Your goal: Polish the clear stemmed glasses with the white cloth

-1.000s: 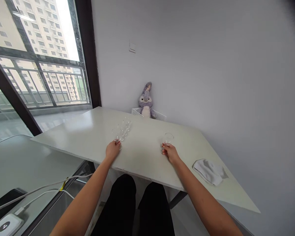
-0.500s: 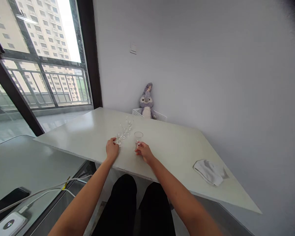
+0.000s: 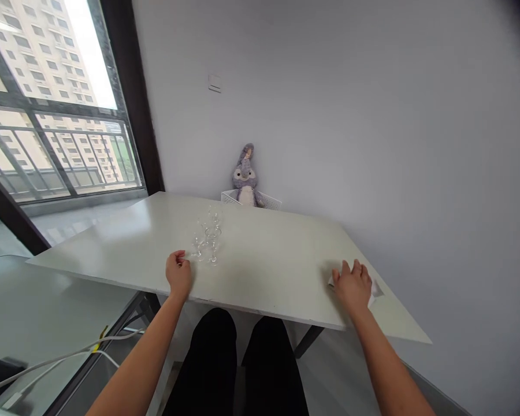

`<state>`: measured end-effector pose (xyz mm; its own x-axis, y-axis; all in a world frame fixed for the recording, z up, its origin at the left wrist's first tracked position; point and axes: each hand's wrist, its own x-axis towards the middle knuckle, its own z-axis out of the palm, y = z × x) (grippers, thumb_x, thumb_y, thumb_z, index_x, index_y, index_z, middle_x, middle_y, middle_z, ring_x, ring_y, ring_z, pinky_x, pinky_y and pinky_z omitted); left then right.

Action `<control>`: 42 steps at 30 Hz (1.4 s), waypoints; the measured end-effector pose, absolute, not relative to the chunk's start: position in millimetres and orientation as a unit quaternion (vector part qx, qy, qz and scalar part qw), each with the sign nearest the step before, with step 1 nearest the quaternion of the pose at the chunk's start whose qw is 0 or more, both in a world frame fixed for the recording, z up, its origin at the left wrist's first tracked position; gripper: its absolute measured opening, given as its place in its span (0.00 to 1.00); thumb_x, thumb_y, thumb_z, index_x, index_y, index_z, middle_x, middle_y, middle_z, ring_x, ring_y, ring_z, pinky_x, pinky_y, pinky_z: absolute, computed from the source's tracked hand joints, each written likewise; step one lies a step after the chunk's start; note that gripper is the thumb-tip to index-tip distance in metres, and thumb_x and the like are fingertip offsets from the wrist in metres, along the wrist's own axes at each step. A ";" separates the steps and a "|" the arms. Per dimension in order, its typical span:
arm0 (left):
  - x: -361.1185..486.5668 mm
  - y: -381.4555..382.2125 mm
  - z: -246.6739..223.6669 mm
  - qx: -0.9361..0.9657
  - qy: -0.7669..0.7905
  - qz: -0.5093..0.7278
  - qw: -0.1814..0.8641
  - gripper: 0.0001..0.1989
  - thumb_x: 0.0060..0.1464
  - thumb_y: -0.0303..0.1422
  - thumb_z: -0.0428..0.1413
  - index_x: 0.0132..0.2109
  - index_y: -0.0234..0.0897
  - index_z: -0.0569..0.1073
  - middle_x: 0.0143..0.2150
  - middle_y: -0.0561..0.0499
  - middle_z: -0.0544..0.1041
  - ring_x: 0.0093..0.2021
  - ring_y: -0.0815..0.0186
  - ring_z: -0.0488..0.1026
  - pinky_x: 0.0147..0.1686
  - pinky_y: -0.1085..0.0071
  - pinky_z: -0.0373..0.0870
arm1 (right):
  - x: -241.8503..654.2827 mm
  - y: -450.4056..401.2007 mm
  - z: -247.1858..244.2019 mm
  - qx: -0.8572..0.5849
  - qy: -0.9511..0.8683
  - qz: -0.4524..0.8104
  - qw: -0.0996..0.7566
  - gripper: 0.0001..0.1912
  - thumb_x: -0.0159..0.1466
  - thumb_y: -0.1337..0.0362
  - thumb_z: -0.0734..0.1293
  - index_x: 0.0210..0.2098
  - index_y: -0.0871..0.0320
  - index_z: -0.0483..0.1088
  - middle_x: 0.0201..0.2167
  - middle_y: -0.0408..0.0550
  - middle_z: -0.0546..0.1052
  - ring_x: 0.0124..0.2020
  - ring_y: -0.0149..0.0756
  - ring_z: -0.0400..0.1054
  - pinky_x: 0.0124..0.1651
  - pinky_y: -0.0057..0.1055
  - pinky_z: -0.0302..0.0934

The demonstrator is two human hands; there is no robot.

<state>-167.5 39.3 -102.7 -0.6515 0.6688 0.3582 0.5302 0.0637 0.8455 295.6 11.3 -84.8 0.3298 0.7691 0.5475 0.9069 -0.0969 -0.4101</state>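
My left hand (image 3: pixel 179 275) rests at the front of the white table, its fingers loosely curled with nothing visible in them. Just right of it stands a group of several small clear stemmed glasses (image 3: pixel 214 254), close together. My right hand (image 3: pixel 354 284) is over the white cloth (image 3: pixel 372 298) on the table's right side. Its fingers are spread apart and bent downward. The hand hides most of the cloth, and whether the fingertips touch it I cannot tell.
The white table (image 3: pixel 277 277) meets the wall at the back. A plush toy (image 3: pixel 245 182) sits in a white basket (image 3: pixel 272 201) behind it. At lower left, white cables (image 3: pixel 69 353) and a dark object (image 3: pixel 2 372) lie on a lower grey surface. A window (image 3: pixel 65 115) is at left.
My right hand has let go of a clear glass beside the others and moved right to the cloth. My left hand has drawn back from the glasses. The view has turned slightly right.
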 end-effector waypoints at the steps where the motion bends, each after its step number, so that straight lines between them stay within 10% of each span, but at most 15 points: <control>1: -167.0 39.6 -102.5 0.414 0.724 0.549 0.063 0.15 0.45 0.26 0.44 0.42 0.37 0.66 0.39 0.50 0.70 0.35 0.68 0.67 0.38 0.71 0.64 | 308.4 12.4 -91.1 -0.744 -0.567 -0.090 0.342 0.18 0.58 0.60 0.60 0.44 0.65 0.65 0.56 0.68 0.55 0.61 0.61 0.37 0.53 0.59 0.39; 8: -166.2 40.9 -100.5 0.415 0.714 0.561 0.055 0.14 0.45 0.27 0.45 0.41 0.37 0.66 0.38 0.50 0.70 0.34 0.67 0.67 0.38 0.70 0.64 | 261.0 50.3 -120.1 -0.685 -0.639 0.005 0.350 0.10 0.54 0.61 0.67 0.35 0.57 0.69 0.48 0.61 0.68 0.56 0.53 0.54 0.55 0.49 0.44; 16: -169.3 43.6 -102.9 0.413 0.693 0.588 0.063 0.14 0.44 0.27 0.47 0.41 0.37 0.67 0.36 0.51 0.71 0.33 0.67 0.67 0.36 0.69 0.64 | 85.0 83.9 -102.6 -0.369 -0.904 0.099 0.191 0.19 0.61 0.59 0.59 0.52 0.54 0.61 0.59 0.49 0.57 0.60 0.39 0.48 0.61 0.45 0.38; 20: -171.2 44.8 -103.7 0.407 0.684 0.602 0.070 0.15 0.42 0.27 0.48 0.41 0.37 0.67 0.35 0.52 0.71 0.33 0.67 0.67 0.37 0.68 0.63 | 83.6 129.9 -73.4 -0.460 -0.856 0.111 0.207 0.18 0.58 0.57 0.62 0.46 0.57 0.66 0.55 0.41 0.64 0.60 0.36 0.48 0.60 0.44 0.33; 33: -165.7 43.7 -99.8 0.395 0.665 0.631 0.058 0.18 0.42 0.26 0.48 0.44 0.37 0.65 0.34 0.54 0.70 0.31 0.69 0.66 0.35 0.71 0.61 | 366.3 91.9 -52.2 -0.851 -0.500 0.098 0.125 0.31 0.62 0.56 0.56 0.56 0.76 0.54 0.59 0.77 0.47 0.61 0.59 0.38 0.56 0.59 0.31; 42: -167.1 46.5 -102.8 0.395 0.661 0.634 0.067 0.21 0.41 0.23 0.48 0.46 0.38 0.62 0.33 0.56 0.70 0.28 0.71 0.64 0.34 0.72 0.60 | 321.6 86.1 -71.0 -0.792 -0.593 0.072 0.126 0.34 0.62 0.51 0.50 0.56 0.76 0.50 0.58 0.77 0.49 0.60 0.52 0.43 0.54 0.57 0.35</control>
